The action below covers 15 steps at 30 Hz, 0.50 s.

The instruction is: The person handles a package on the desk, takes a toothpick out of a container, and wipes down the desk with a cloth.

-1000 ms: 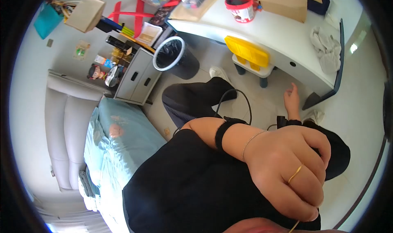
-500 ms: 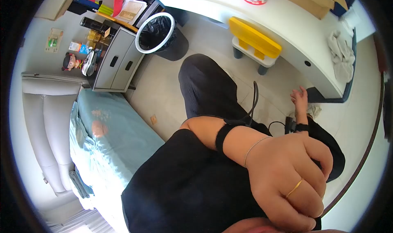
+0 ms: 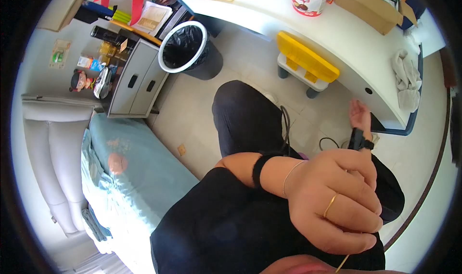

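Note:
Close to the camera at the lower right, my left hand point(image 3: 334, 202) is closed, fingers curled in, with a ring and a thin bracelet. A thin yellow strand point(image 3: 342, 263) shows just below it, beside part of the face at the bottom edge; what the fingers hold is hidden. Farther off, my right hand point(image 3: 360, 114) hangs with loosely bent fingers and nothing visible in it, near the end panel of the white desk point(image 3: 356, 52). A black device point(image 3: 356, 138) is strapped at its wrist. A black cable point(image 3: 286, 129) rises beside my knee.
Under the desk stands a small stool with a yellow back point(image 3: 308, 57). A lined bin point(image 3: 204, 60) is beside a grey cabinet point(image 3: 132, 84). The bed point(image 3: 139, 163) lies at left. On the desk are a red-and-white tub point(image 3: 308, 3), a cardboard box point(image 3: 368, 7) and a grey cloth point(image 3: 406, 79).
The whole view has shifted, with the bin and bed farther left. My right hand has turned at the wrist and its fingers point up more. My left hand stays closed near the face.

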{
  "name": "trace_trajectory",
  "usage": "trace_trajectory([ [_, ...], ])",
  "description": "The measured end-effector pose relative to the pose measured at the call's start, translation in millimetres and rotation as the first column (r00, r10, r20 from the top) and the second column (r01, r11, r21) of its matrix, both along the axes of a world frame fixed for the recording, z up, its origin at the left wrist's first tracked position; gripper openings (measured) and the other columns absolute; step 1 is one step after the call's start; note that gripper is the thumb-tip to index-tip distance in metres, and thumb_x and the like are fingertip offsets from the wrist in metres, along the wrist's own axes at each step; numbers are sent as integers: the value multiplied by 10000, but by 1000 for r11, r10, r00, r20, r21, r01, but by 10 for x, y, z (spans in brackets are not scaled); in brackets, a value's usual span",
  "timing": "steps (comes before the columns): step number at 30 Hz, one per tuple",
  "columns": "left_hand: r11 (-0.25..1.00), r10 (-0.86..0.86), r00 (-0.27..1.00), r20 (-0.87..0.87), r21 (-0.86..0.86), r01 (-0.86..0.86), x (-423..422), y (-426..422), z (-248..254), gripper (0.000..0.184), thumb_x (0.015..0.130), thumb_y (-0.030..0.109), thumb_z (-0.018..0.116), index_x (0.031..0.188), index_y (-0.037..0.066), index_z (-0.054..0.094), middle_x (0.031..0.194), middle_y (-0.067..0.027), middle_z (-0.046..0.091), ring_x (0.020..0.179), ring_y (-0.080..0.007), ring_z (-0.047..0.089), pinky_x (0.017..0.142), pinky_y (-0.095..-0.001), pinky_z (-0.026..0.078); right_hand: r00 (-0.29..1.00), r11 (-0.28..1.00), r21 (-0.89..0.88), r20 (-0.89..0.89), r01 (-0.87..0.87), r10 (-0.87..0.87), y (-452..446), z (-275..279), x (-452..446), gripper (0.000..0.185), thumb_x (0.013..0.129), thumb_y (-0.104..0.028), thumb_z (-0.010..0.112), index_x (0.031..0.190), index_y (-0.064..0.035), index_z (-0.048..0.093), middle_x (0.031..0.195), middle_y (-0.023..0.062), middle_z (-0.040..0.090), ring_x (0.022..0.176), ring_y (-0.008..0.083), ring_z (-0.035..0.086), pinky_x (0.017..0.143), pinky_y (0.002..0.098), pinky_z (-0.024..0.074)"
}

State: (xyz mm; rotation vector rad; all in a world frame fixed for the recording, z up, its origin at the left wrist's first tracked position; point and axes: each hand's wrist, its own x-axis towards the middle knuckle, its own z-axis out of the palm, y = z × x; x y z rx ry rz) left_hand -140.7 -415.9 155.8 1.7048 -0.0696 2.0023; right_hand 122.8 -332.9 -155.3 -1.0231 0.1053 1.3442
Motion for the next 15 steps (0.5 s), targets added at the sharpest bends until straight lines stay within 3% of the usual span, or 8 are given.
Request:
trace_trajectory([
  [2, 1000, -5, 1000, 3, -3, 5, 3, 24, -4, 70, 781, 113, 613, 833, 69, 599, 788, -42, 612, 653, -156, 595, 581, -288, 433, 944, 947, -94, 100, -307, 315, -190, 50, -113, 365, 861, -146, 521, 1200, -25, 460, 1118, 120, 568, 938, 212, 561, 837, 305, 449],
  [3, 1000, -9, 1000, 5, -1, 9, -1, 33, 4, 70, 781, 113, 613, 833, 69, 599, 788, -42, 612, 653, -156, 595, 581, -288, 433, 945, 949, -93, 102, -303, 311, -283, 125, -170, 365, 861, -146, 521, 1200, -25, 460, 1118, 120, 568, 938, 212, 561, 837, 305, 449],
  [5, 999, -26, 1000, 9, -32, 26, -13, 43, 31, 74, 774, 105, 620, 833, 65, 601, 785, -48, 616, 649, -159, 597, 578, -290, 436, 770, 861, -179, 388, -476, 507, -464, 392, -234, 395, 885, -215, 506, 1237, -44, 455, 1122, 88, 577, 907, 162, 563, 793, 270, 440],
  [6, 999, -35, 999, 9, -32, 35, -30, 46, 24, 74, 774, 105, 620, 833, 65, 601, 785, -48, 616, 649, -159, 597, 578, -290, 436, 775, 865, -180, 388, -468, 500, -527, 538, -247, 395, 885, -215, 506, 1237, -44, 455, 1122, 88, 577, 907, 162, 563, 793, 270, 440],
  [8, 993, -113, 992, -56, -40, 111, -31, 47, 23, 76, 770, 105, 626, 828, 63, 602, 781, -49, 617, 643, -161, 596, 573, -293, 437, 591, 809, -286, 565, -514, 576, -640, 852, -195, 385, 889, -211, 499, 1237, -52, 458, 1113, 60, 584, 874, 132, 570, 765, 245, 431],
  [9, 989, -143, 987, -76, -43, 140, -17, 46, 34, 77, 768, 105, 628, 827, 63, 602, 780, -49, 617, 641, -162, 596, 572, -294, 437, 580, 810, -251, 589, -530, 562, -696, 958, -119, 375, 887, -183, 493, 1240, -61, 461, 1084, 52, 592, 847, 121, 573, 743, 224, 422],
  [12, 997, -80, 997, 22, -21, 81, 162, 39, 98, 67, 773, 98, 629, 818, 54, 605, 787, -53, 626, 635, -162, 596, 564, -291, 434, 504, 798, -257, 661, -545, 557, -777, 1420, 76, 376, 878, -159, 493, 1240, -61, 466, 1068, 51, 588, 839, 111, 568, 738, 218, 421],
  [15, 983, 28, 934, 355, 162, -91, 496, 30, 97, 115, 867, 128, 575, 803, 87, 661, 813, -46, 657, 658, -122, 617, 605, -241, 453, 411, 809, -196, 781, -553, 470, -727, 1953, 224, 381, 868, -137, 498, 1235, -34, 470, 1061, 51, 571, 827, 99, 554, 733, 215, 420],
])
